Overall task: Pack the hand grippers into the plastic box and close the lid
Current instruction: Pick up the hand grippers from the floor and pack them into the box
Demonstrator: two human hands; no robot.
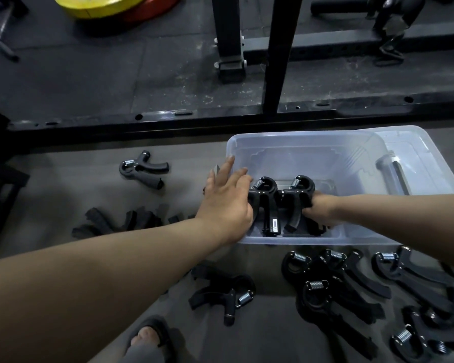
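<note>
Brace the left gripper [264, 203] with your flat, released left hand [226, 205]; nest the right gripper [296, 197], grasped by your right hand [317, 208], close beside.

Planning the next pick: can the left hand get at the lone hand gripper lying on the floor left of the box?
Probably yes. The lone hand gripper lies apart on bare floor, nothing over it, and the left hand is at the plastic box's left wall, on that side.

Both forearms bare, stretched forward | left hand [227, 203] flat, fingers straight, slightly spread | right hand [319, 208] curled round a gripper [298, 196]
</note>
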